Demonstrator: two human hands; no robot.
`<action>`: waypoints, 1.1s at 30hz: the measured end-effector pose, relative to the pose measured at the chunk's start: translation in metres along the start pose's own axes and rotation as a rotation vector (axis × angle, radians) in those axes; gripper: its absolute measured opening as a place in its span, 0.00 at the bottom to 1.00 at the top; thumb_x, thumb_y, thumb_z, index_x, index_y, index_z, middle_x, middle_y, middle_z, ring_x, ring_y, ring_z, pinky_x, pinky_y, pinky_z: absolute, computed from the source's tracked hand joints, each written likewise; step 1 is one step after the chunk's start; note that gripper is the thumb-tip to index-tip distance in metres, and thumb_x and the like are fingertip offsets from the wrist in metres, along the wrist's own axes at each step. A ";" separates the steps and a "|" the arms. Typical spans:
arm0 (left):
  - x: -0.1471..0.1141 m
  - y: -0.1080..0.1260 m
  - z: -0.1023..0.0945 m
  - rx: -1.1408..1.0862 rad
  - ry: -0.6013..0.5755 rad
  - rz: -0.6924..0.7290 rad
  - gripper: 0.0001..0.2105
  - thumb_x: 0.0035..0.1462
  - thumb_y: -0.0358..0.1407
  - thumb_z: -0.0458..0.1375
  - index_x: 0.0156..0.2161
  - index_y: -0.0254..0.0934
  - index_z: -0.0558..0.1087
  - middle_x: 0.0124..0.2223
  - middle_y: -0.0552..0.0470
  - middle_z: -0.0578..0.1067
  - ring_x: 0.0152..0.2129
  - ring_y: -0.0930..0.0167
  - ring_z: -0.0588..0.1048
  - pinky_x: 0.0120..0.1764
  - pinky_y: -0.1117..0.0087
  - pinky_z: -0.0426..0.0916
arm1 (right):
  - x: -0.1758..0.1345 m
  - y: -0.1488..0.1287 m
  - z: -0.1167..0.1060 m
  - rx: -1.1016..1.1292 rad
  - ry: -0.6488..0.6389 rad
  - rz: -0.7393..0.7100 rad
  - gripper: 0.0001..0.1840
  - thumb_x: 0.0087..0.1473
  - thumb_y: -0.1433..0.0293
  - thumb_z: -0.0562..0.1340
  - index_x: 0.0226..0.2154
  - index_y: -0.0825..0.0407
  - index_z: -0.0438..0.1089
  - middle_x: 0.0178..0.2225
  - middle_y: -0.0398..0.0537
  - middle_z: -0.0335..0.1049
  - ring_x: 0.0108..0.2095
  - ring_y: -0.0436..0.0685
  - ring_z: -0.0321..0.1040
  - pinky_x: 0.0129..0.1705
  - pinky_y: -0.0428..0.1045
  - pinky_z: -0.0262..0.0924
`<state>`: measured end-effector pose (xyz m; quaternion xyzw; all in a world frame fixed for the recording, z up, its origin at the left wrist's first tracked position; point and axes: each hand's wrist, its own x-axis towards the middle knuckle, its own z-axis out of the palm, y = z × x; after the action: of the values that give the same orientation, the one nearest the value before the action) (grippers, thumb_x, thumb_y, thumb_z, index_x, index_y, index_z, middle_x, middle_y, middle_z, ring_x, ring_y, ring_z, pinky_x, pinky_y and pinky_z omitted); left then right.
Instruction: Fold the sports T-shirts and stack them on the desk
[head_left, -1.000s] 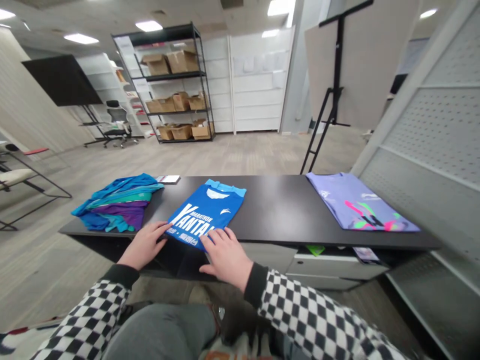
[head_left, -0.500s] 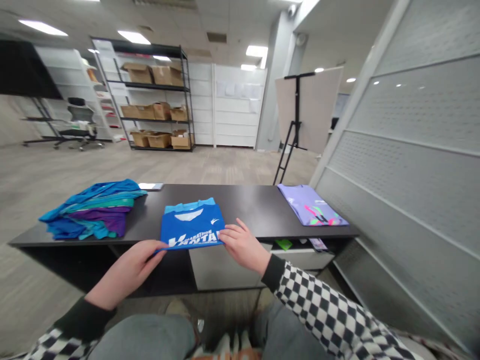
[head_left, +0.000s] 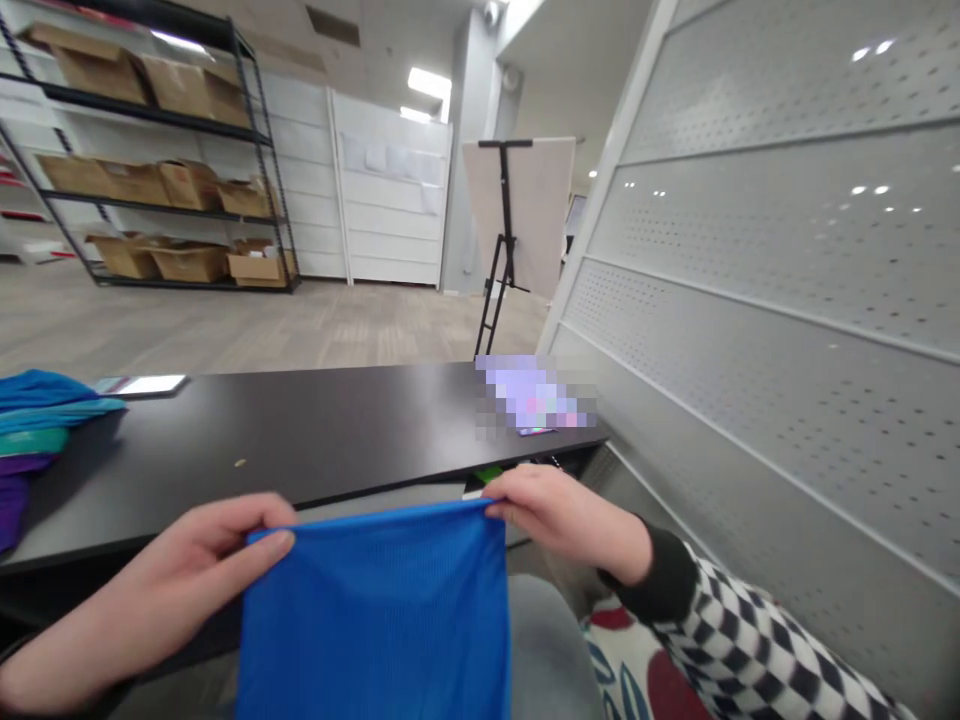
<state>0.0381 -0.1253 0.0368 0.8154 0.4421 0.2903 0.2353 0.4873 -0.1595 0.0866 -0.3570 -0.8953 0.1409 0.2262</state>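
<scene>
Two hands are seen holding a blue shirt (head_left: 375, 610) by its upper edge, in front of the black bench (head_left: 300, 440) and below its near edge. The left hand (head_left: 161, 590) is stretched forward from the lower left, its thumb laid along the top of the cloth and its fingers closed on the left corner. The right hand (head_left: 570, 520) is brought in from the right, wrist bent inward, with the right corner pinched between fingertips and thumb; a checked sleeve (head_left: 750, 640) is seen behind it. The shirt is held spread between the two hands and hangs down over the lap. A pile of coloured garments (head_left: 30, 440) lies at the bench's left end, a phone (head_left: 139, 384) beside it.
</scene>
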 end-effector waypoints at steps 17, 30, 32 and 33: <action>0.424 0.178 0.021 -0.106 0.308 0.336 0.18 0.76 0.42 0.59 0.52 0.24 0.80 0.52 0.37 0.84 0.47 0.63 0.84 0.51 0.61 0.72 | 0.103 0.219 -0.297 -0.257 0.603 0.494 0.16 0.76 0.67 0.66 0.58 0.61 0.81 0.41 0.51 0.83 0.37 0.49 0.74 0.43 0.47 0.67; 0.326 0.090 0.340 0.119 -0.068 0.244 0.15 0.76 0.38 0.58 0.46 0.39 0.88 0.48 0.40 0.87 0.45 0.59 0.84 0.49 0.62 0.74 | -0.128 0.357 -0.060 -0.426 0.220 0.637 0.17 0.69 0.73 0.62 0.49 0.51 0.88 0.57 0.59 0.85 0.58 0.67 0.83 0.67 0.61 0.73; 0.323 0.092 0.339 0.134 -0.081 0.252 0.14 0.76 0.38 0.58 0.46 0.40 0.88 0.49 0.41 0.87 0.48 0.58 0.83 0.53 0.60 0.74 | -0.140 0.362 -0.047 -0.427 0.299 0.674 0.19 0.71 0.71 0.60 0.53 0.51 0.87 0.58 0.60 0.85 0.60 0.68 0.82 0.68 0.63 0.72; 0.323 0.093 0.337 0.150 -0.088 0.258 0.13 0.75 0.38 0.59 0.46 0.40 0.88 0.48 0.41 0.87 0.49 0.57 0.82 0.54 0.58 0.74 | -0.143 0.363 -0.044 -0.425 0.317 0.682 0.20 0.71 0.70 0.60 0.54 0.51 0.87 0.58 0.60 0.85 0.60 0.68 0.82 0.68 0.63 0.72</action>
<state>0.4640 0.0623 -0.0606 0.8927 0.3432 0.2482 0.1537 0.8107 0.0005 -0.0691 -0.6883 -0.6894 -0.0367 0.2229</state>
